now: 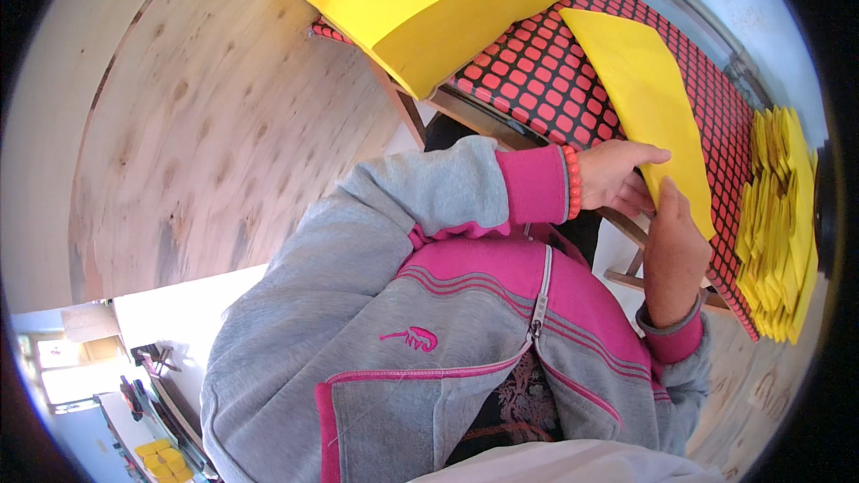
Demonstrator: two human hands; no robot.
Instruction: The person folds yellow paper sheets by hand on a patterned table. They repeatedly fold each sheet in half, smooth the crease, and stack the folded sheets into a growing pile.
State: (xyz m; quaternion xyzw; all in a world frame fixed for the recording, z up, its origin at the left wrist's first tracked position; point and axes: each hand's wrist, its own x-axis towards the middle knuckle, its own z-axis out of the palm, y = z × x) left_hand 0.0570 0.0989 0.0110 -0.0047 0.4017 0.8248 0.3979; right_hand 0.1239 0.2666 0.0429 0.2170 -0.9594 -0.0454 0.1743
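Observation:
A long, folded yellow sheet lies slantwise on the red-and-black patterned table cover, its near edge at my hands. Whether it is paper or cloth I cannot tell. My left hand, with a red bead bracelet at the wrist, grips that near edge with its thumb on top and the other fingers curled below. Just to the right, my right hand is closed on the same edge, thumb and fingers pinching it close to the left fingertips. Parts of the fingers are hidden behind the sheet.
A thick yellow stack of large sheets overhangs the patterned table cover at the far left. Several folded yellow pieces are piled at the right end. Wooden boards fill the left, and a wooden frame shows under the table.

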